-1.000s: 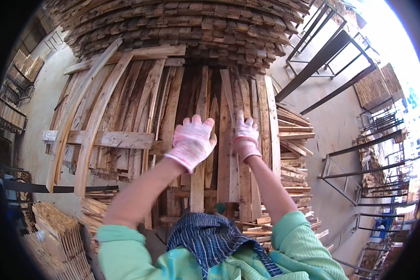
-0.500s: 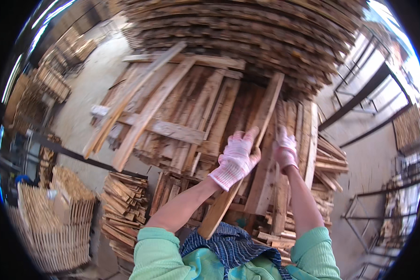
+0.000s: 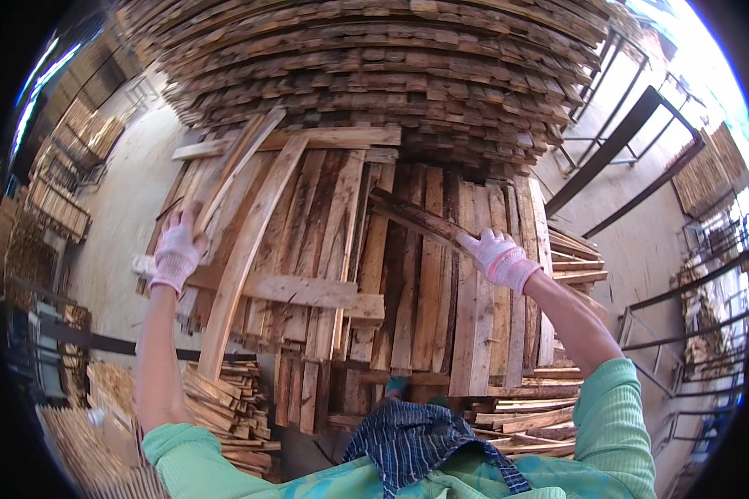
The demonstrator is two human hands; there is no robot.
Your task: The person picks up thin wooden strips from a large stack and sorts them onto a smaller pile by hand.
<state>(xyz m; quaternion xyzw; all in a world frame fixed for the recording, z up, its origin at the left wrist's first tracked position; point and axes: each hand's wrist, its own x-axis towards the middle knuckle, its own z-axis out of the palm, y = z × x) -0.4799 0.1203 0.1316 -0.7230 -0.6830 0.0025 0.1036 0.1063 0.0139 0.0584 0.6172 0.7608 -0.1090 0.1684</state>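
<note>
Both my hands wear pinkish-white knit gloves. My left hand (image 3: pixel 177 251) is out at the left, its fingers closed around the near end of a narrow plank (image 3: pixel 240 169) lying slantwise on other boards. My right hand (image 3: pixel 501 259) grips the near right end of a dark, rough-edged plank (image 3: pixel 418 218), which lies slantwise across a layer of lengthwise boards (image 3: pixel 473 291). Between my hands a long pale plank (image 3: pixel 254 241) rests across a crosswise board (image 3: pixel 300 288), its near end jutting over the pile's front edge.
A tall stack of layered boards (image 3: pixel 366 79) rises behind the pile. Shorter wood pieces (image 3: pixel 225 407) are heaped at the lower left, with more offcuts (image 3: pixel 528 416) at the lower right. Dark metal frames (image 3: pixel 607 150) stand on the concrete floor (image 3: pixel 587 200) at the right.
My left hand has swung from the middle to the far left, and the plank it held has left the middle. My right hand now grips the dark plank. The view has shifted too.
</note>
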